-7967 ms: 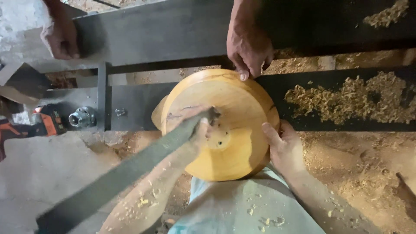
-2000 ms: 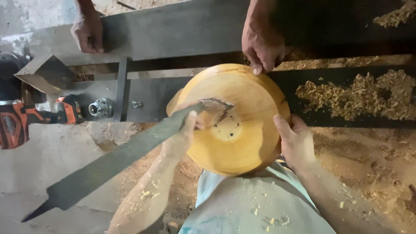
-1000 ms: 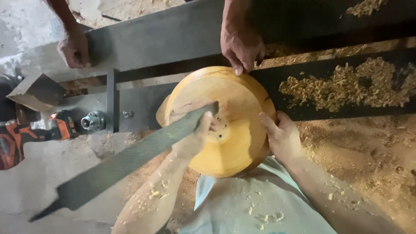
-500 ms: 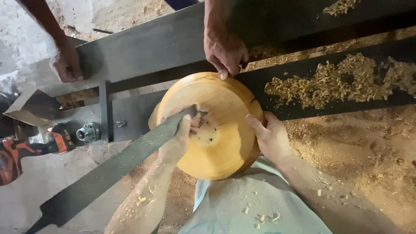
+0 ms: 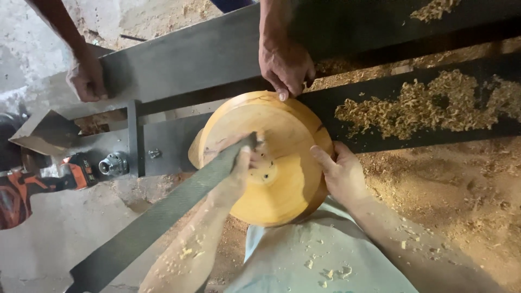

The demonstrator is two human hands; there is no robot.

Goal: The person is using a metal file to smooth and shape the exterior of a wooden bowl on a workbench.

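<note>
Left hand (image 5: 239, 171) presses file (image 5: 163, 209) (flat, grey) against wooden disc (image 5: 282, 179).

A long dark grey metal bench (image 5: 217, 54) made of two parallel rails runs across the view, rising toward the right. Heaps of pale yellow wood shavings (image 5: 434, 103) lie on its nearer rail. A round yellow wooden disc (image 5: 282, 179) leans against that rail's edge. Below, the sawdust-strewn earthen floor (image 5: 461, 190) carries an orange and black power drill (image 5: 32, 184).
</note>
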